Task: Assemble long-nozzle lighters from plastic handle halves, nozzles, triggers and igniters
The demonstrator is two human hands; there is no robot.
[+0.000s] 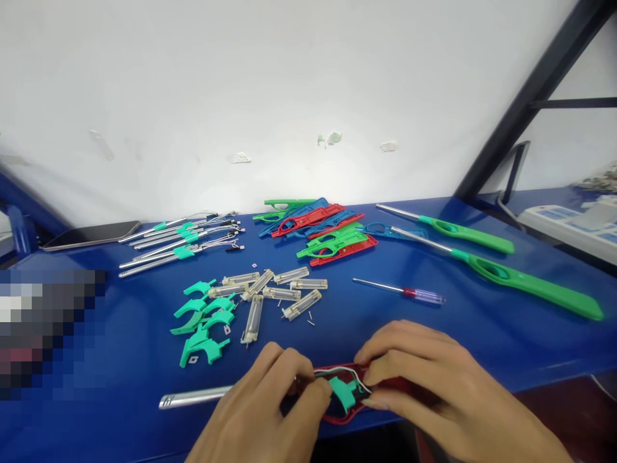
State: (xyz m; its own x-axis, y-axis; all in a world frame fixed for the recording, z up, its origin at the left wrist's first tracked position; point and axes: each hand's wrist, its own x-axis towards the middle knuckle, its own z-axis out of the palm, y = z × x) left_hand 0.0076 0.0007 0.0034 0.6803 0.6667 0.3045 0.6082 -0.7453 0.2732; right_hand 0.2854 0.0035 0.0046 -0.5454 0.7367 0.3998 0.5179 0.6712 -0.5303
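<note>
Near the table's front edge, a red half casing of a long-nosed lighter lies between my hands. A green trigger sits inside it, with a white wire running above. My left hand is closed around the casing's left end, where a silver metal tube sticks out to the left; its fingertips are partly hidden. My right hand pinches the casing beside the wire's end. Its palm covers the casing's right part, so I cannot tell whether anything else is inside.
Behind lie green triggers, clear fuel tanks and small screws. Metal tubes with wires, coloured casings and a phone are farther back. A screwdriver and finished green lighters lie right.
</note>
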